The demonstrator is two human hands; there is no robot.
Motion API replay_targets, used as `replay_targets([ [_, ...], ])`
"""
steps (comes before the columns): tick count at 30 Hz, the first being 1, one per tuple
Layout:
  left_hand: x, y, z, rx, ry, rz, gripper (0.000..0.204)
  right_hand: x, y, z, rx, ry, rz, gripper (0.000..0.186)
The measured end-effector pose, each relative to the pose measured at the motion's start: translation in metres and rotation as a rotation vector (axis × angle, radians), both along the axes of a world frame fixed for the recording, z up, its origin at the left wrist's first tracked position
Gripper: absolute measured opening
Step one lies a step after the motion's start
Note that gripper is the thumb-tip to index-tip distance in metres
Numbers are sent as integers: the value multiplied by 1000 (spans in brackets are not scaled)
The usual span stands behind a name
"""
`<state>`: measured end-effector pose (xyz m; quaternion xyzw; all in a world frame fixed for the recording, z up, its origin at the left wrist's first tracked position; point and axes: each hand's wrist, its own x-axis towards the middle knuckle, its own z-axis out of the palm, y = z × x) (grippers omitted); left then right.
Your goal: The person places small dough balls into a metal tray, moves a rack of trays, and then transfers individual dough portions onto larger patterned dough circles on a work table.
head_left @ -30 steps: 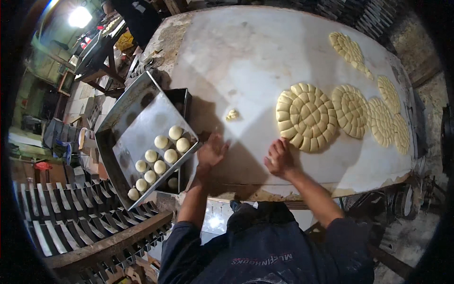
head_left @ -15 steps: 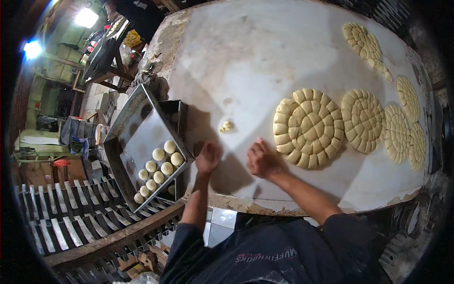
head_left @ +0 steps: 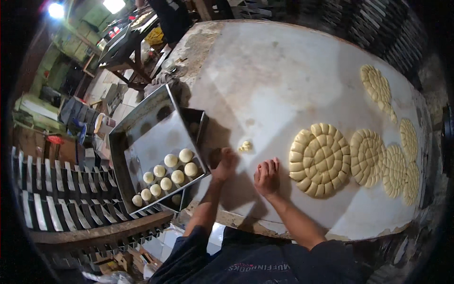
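My left hand [head_left: 225, 164] is on the white worktop beside the metal tray, its fingers smeared by motion and partly hidden. My right hand [head_left: 267, 177] is low over the worktop, fingers curled down; whatever lies under them is hidden. Just beyond and between the hands is a small heap of dough pieces [head_left: 245, 146]. To the right lies a large round of dough [head_left: 319, 161] divided into many wedge-like pieces. In the tray [head_left: 165, 94] on the left, several smooth dough balls [head_left: 178, 177] sit in slanting rows.
More divided dough rounds [head_left: 368, 157] lie along the worktop's [head_left: 265, 71] right side, one [head_left: 376, 87] at the far right. Another metal tray [head_left: 202, 124] is under the first. Slatted metal racks [head_left: 71, 175] stand lower left. A person in dark clothes [head_left: 172, 21] stands beyond the far left corner.
The whole view has shifted, so everything appears lower and farther right. Against the worktop, my left hand has moved slightly away from me and my right hand slightly left. The dough balls are unchanged.
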<state>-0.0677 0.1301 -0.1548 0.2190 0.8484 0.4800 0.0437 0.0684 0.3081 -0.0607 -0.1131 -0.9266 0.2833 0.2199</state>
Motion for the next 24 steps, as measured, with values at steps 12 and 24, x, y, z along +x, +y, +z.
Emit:
replay_targets([
  [12, 86, -52, 80, -48, -30, -487, 22, 70, -21, 25, -1243, -188, -293, 20],
  [24, 81, -69, 161, 112, -249, -575, 33, 40, -126, 92, -449, -81, -267, 23],
])
